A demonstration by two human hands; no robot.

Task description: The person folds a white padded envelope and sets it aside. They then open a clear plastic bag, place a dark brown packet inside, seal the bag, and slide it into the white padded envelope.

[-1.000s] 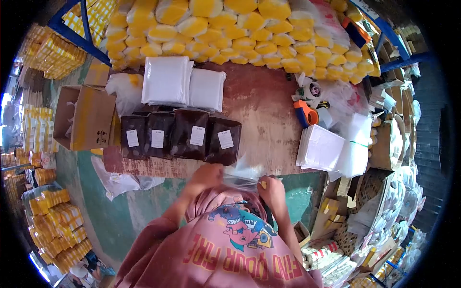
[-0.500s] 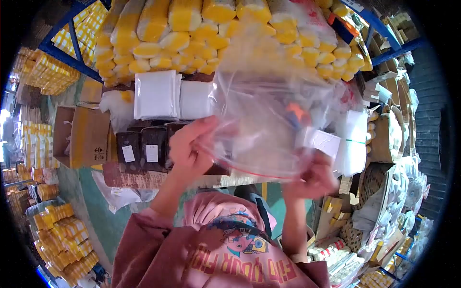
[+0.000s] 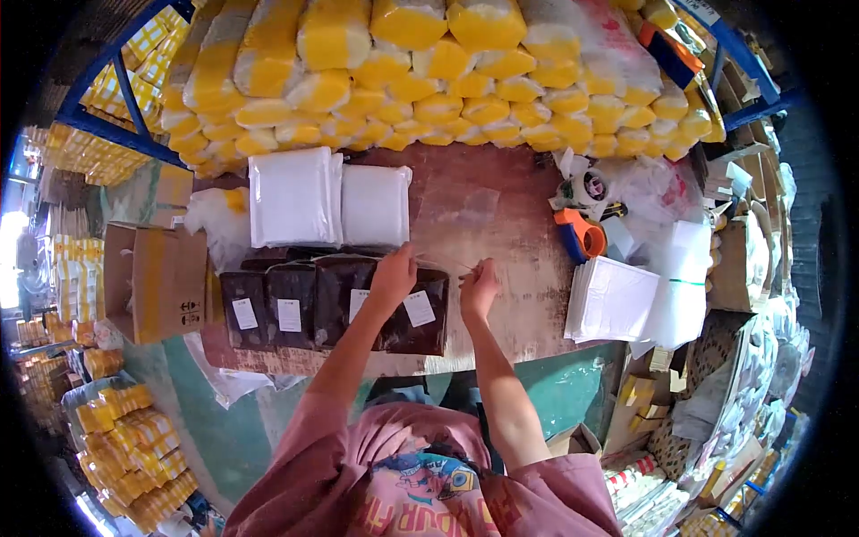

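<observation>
A clear plastic bag (image 3: 458,210) is stretched between my hands above the table, its near edge a thin line from one hand to the other. My left hand (image 3: 395,276) pinches the left end of that edge, over the dark wrapped packs (image 3: 335,300) with white labels. At the right end, my right hand (image 3: 480,288) is closed on the bag, over bare tabletop. Behind the dark packs sit two stacks of white packets, a left stack (image 3: 291,199) and a right stack (image 3: 376,208).
Yellow-and-white wrapped bundles (image 3: 429,80) are piled along the back of the wooden table (image 3: 528,309). At the right lie an orange-and-blue tape dispenser (image 3: 580,237), white flat packets (image 3: 613,300) and a translucent roll (image 3: 677,286). An open carton (image 3: 170,277) stands at the left.
The bag was held up close to the camera, wide and blurred; it is now lower and farther away. Both hands moved forward and closer together, uncovering the tabletop and dark packs.
</observation>
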